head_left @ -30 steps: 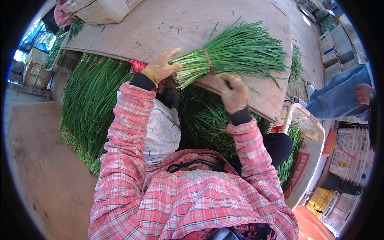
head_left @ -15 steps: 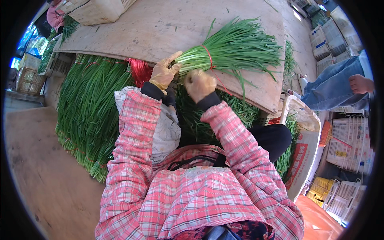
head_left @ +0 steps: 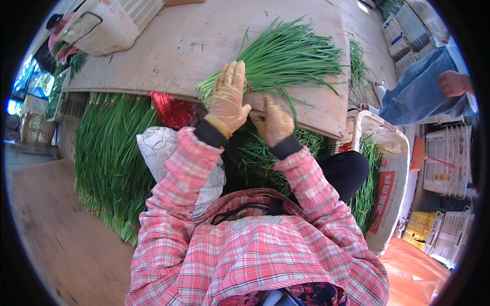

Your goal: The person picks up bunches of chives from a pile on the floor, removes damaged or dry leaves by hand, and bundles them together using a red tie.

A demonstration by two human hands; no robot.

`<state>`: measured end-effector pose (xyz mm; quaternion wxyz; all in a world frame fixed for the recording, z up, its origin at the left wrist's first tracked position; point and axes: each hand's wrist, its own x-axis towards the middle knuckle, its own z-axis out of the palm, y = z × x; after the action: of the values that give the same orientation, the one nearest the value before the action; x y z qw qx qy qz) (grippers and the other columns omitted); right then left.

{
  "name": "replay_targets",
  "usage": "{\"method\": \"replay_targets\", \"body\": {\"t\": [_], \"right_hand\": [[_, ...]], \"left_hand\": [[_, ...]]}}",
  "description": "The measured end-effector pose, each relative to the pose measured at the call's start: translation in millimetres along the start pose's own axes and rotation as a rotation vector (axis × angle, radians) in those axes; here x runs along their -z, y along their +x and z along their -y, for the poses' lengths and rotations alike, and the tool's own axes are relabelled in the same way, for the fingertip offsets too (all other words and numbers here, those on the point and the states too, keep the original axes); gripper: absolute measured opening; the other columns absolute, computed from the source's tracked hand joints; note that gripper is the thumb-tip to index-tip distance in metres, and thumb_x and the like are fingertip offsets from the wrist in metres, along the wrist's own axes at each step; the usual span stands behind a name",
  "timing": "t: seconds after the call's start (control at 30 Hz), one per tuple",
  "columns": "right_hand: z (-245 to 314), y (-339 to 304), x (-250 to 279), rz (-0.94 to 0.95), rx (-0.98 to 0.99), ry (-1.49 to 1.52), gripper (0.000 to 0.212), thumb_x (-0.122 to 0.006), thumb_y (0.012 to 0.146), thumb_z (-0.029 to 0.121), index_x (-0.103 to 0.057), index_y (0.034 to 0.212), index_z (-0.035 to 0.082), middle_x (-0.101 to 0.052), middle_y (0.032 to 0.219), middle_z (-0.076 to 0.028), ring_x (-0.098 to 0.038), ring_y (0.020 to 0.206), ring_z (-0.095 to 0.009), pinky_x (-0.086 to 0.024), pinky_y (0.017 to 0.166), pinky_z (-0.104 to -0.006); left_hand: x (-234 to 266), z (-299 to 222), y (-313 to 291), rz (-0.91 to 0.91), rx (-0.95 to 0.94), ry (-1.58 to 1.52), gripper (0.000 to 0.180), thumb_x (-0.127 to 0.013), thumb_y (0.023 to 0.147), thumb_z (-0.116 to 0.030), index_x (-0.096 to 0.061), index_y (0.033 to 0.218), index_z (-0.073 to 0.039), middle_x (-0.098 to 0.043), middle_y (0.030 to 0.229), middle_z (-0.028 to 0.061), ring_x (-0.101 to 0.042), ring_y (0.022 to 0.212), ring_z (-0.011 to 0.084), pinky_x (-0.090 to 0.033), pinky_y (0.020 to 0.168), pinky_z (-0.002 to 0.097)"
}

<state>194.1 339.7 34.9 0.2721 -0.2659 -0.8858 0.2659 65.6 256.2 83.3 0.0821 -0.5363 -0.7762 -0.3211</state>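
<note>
A bunch of garlic chives (head_left: 291, 53) lies on the wooden board, its pale stem ends to the left and its green leaves fanned to the right. A thin red tie (head_left: 247, 85) wraps its lower part. My left hand (head_left: 229, 97), in a thin yellowish glove, lies across the stems with its fingers straight and flat, hiding part of them. My right hand (head_left: 277, 122), gloved too, hovers just below the tie at the board's near edge. Its thumb and fingers are apart, and no held thing shows in it.
Tied chive bunches (head_left: 115, 158) are stacked at my left, beside red ties (head_left: 171, 109). Loose chives (head_left: 258, 153) lie below the board (head_left: 168, 61). A white crate (head_left: 385, 204) with greens stands at my right. Another person's jeans-clad leg (head_left: 416, 92) is at the far right.
My left hand has gone from gripping the stem ends to lying flat over the stems. My right hand has loosened from a fist and moved slightly right and down.
</note>
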Motion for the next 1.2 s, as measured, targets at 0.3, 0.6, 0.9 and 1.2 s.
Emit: {"method": "replay_targets", "body": {"t": [0.3,0.6,0.9,1.2], "right_hand": [[-9,63,-11,-0.031,-0.023,1.032,0.02,-0.057,0.088,0.017,-0.068,0.085,0.0,-0.064,0.082,-0.007,-0.057,0.067,-0.013,-0.046,0.063,-0.0254],[33,95,-43,-0.095,-0.024,0.424,0.021,-0.054,0.088,0.022,-0.055,0.078,0.004,-0.059,0.065,-0.019,-0.059,0.058,-0.034,-0.045,0.054,-0.0415],[-10,62,-25,-0.01,0.178,0.641,0.017,-0.059,0.083,0.018,-0.059,0.088,0.002,-0.062,0.083,-0.016,-0.06,0.07,-0.031,-0.047,0.061,-0.0395],[-15,25,-2,0.103,-0.309,0.447,0.049,-0.072,0.074,0.036,-0.057,0.101,-0.003,-0.064,0.092,-0.013,-0.061,0.083,-0.024,-0.048,0.073,-0.0376]], "left_hand": [[-44,22,34,0.132,0.128,0.641,0.108,-0.076,0.058,-0.04,-0.018,0.141,-0.001,-0.03,0.142,0.0142,-0.031,0.129,0.0299,-0.028,0.104,0.0428],[-49,79,54,0.197,0.187,0.675,0.074,-0.055,0.078,-0.033,-0.026,0.135,0.002,-0.052,0.113,0.0139,-0.053,0.103,0.0263,-0.041,0.084,0.0386],[-53,65,50,0.053,-0.006,0.955,0.075,-0.063,0.071,-0.032,-0.034,0.132,0.001,-0.053,0.095,0.0077,-0.055,0.086,0.021,-0.043,0.074,0.0367],[23,107,16,0.222,-0.071,0.852,0.112,-0.079,0.054,-0.043,-0.019,0.141,-0.005,-0.045,0.125,0.0128,-0.044,0.116,0.025,-0.034,0.095,0.0402]]}}
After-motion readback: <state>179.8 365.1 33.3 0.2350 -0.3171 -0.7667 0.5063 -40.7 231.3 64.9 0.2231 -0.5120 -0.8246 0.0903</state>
